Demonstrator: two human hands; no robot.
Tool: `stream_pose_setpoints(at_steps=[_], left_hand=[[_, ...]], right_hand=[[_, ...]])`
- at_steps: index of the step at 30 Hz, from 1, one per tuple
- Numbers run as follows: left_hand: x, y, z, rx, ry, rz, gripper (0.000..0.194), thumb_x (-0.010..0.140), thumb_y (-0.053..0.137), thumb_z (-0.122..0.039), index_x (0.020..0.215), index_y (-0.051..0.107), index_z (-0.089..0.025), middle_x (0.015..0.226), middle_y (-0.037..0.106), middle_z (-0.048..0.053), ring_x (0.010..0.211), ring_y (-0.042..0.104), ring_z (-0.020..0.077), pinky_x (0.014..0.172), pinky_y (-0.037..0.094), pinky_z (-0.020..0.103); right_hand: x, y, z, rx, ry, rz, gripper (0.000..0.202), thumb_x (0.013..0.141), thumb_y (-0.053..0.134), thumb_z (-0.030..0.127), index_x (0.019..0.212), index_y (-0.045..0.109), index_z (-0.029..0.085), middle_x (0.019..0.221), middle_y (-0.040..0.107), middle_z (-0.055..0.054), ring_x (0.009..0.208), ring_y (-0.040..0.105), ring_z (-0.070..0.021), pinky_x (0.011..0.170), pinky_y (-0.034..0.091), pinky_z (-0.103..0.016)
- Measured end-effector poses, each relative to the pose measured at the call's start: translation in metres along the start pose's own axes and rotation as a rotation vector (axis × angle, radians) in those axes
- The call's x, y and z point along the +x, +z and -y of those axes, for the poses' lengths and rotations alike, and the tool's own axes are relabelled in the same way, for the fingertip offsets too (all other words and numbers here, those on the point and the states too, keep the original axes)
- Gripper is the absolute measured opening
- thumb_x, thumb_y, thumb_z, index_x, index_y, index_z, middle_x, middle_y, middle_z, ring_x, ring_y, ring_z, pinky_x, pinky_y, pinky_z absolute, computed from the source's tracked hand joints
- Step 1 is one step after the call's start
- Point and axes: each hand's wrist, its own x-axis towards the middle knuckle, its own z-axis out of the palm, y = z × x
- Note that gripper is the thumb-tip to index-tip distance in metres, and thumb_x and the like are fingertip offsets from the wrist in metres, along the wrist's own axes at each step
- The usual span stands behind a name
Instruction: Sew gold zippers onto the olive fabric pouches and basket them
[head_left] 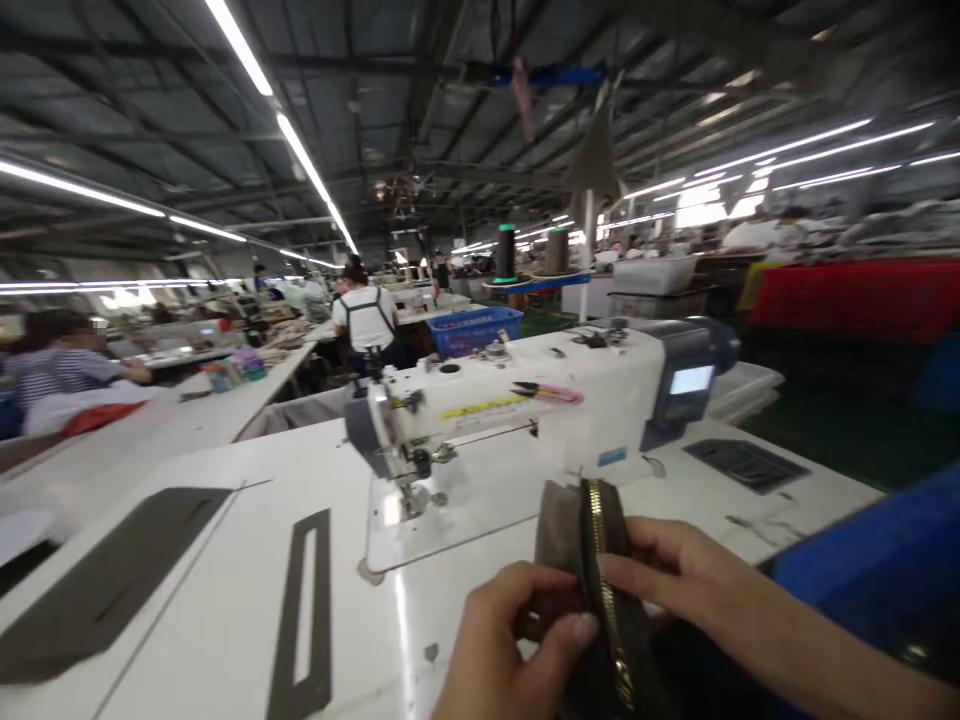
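Observation:
A dark grey-brown fabric piece [559,525] with a gold metal zipper [609,610] stands up in front of me, near the lower edge of the view. My left hand [517,635] pinches its left side between thumb and fingers. On the other side my right hand [675,565] grips it, the thumb lying against the zipper teeth. The lower end of the piece is partly hidden by my left hand and the frame edge. Beyond my hands is a white sewing machine [570,400], its needle area [412,495] to the left of the fabric.
On the white table lie a slotted dark strip [319,590] and a large dark fabric panel [124,560]. Pink-handled thread snips [551,393] rest on the machine. Behind it are thread cones [507,255] and a blue basket [480,328]. Other people [367,315] sit farther off.

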Motion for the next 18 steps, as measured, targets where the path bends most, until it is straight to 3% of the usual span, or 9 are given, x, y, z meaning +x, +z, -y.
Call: stream_pose_setpoints(at_steps=[3, 6, 11, 14, 18], left_hand=[[0.005, -0.015, 0.002, -0.301, -0.129, -0.145, 0.045, 0.066, 0.072, -0.053, 0.079, 0.061, -0.012, 0.065, 0.063, 0.005, 0.062, 0.059, 0.0167, 0.058, 0.047, 0.024], [-0.003, -0.040, 0.015, -0.417, -0.159, -0.243, 0.052, 0.054, 0.078, -0.058, 0.069, 0.060, -0.011, 0.059, 0.061, 0.003, 0.056, 0.056, 0.0144, 0.056, 0.044, 0.025], [-0.023, -0.069, 0.035, -0.528, -0.213, -0.259, 0.056, 0.053, 0.077, -0.062, 0.068, 0.062, -0.010, 0.060, 0.059, 0.003, 0.057, 0.055, 0.0134, 0.059, 0.041, 0.025], [-0.028, -0.075, 0.039, -0.682, -0.242, -0.224, 0.053, 0.055, 0.078, -0.060, 0.071, 0.062, -0.011, 0.064, 0.058, 0.003, 0.061, 0.055, 0.0130, 0.061, 0.042, 0.025], [-0.034, -0.079, 0.035, -0.740, -0.217, -0.177, 0.047, 0.056, 0.082, -0.050, 0.077, 0.062, -0.013, 0.068, 0.058, 0.002, 0.063, 0.055, 0.0121, 0.061, 0.040, 0.023]], right_hand=[[0.035, 0.051, -0.021, 0.102, -0.032, 0.052, 0.040, 0.068, 0.065, 0.057, 0.077, 0.059, 0.019, 0.070, 0.060, 0.000, 0.074, 0.058, -0.0187, 0.068, 0.046, -0.028], [0.054, 0.077, -0.039, 0.120, -0.024, 0.063, 0.045, 0.074, 0.055, 0.063, 0.066, 0.055, 0.019, 0.059, 0.053, 0.001, 0.062, 0.053, -0.0153, 0.059, 0.043, -0.026], [0.061, 0.098, -0.039, -0.066, -0.117, 0.094, 0.044, 0.079, 0.049, 0.061, 0.072, 0.062, 0.019, 0.067, 0.057, -0.001, 0.068, 0.055, -0.0161, 0.064, 0.043, -0.025], [0.059, 0.109, -0.036, -0.118, -0.181, 0.108, 0.035, 0.078, 0.053, 0.055, 0.079, 0.062, 0.021, 0.074, 0.061, -0.001, 0.074, 0.057, -0.0176, 0.068, 0.044, -0.026], [0.056, 0.120, -0.040, -0.158, -0.245, 0.098, 0.024, 0.080, 0.053, 0.046, 0.077, 0.053, 0.022, 0.068, 0.057, 0.001, 0.067, 0.056, -0.0161, 0.061, 0.045, -0.025]])
